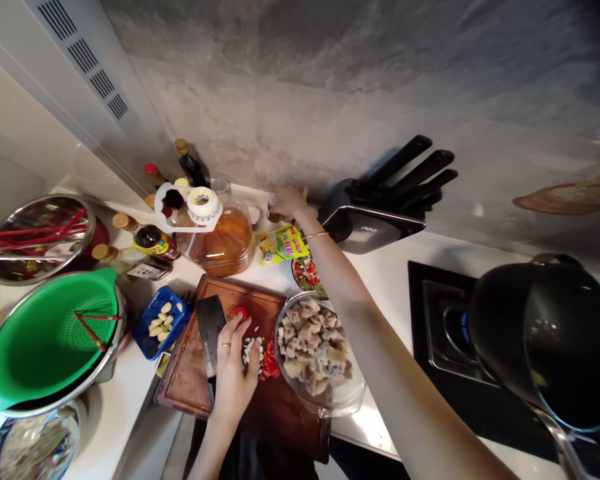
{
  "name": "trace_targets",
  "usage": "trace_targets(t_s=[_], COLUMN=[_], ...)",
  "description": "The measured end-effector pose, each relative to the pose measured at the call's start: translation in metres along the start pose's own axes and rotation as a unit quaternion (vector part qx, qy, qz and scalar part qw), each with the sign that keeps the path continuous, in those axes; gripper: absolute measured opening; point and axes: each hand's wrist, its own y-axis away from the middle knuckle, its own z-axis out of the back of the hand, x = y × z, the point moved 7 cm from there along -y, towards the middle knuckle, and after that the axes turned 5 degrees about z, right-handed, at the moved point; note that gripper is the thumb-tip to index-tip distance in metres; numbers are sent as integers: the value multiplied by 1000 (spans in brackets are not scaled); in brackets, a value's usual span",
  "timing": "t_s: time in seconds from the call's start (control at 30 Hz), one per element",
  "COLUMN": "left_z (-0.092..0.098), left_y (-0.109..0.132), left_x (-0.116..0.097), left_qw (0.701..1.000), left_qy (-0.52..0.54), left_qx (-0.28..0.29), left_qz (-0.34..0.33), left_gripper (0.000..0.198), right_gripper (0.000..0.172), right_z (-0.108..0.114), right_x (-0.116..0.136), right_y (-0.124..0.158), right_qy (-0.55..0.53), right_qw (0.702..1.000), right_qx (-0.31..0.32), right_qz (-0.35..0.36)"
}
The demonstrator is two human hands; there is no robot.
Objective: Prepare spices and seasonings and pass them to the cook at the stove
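My left hand (235, 370) rests on the wooden cutting board (190, 373), fingers closed round a small red cap-like thing (239, 313) beside a black cleaver (210, 333). Chopped red chilli and garlic (263, 360) lie on the board next to it. My right hand (290, 200) reaches far back to the wall, fingers wrapped on a small jar (273, 208) near the knife block (375, 223). My right arm passes over a glass bowl of meat pieces (313, 350).
A big oil jug (220, 237), sauce bottles (155, 241) and a yellow packet (280, 243) stand at the back. A blue dish of garlic cloves (163, 320), a green colander (50, 333) and a steel bowl (35, 233) sit left. A black pot (545, 340) sits on the stove at right.
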Motion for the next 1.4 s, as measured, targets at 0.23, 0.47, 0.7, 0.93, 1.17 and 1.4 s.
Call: trace_targets(t_s=[0.23,0.47,0.7,0.93,1.17,1.4], left_z=[10,55,117,191,270,317], left_y=[-3,-7,3,52,98,127], left_x=[-16,-43,-55,2,60,108], left_qw=[998,991,996,995,997,996], left_qy=[59,99,17,100,65,-53], left_qx=[26,-74,-82,-15,14,-73], left_qz=[-12,-42,-32,13,-38,-25], left_gripper=[31,70,92,52,52,65], right_gripper=[45,49,50,41,47,85], right_z=[91,115,95,71,38,14], right_x=[30,112,214,328,419,486], right_y=[75,173,257,308,328,336], right_qy=[-10,0,3,-90,-189,-185], right_qw=[1000,995,986,953,845,839], right_qx=[24,36,74,49,162,158], right_qz=[-10,89,148,285,474,486])
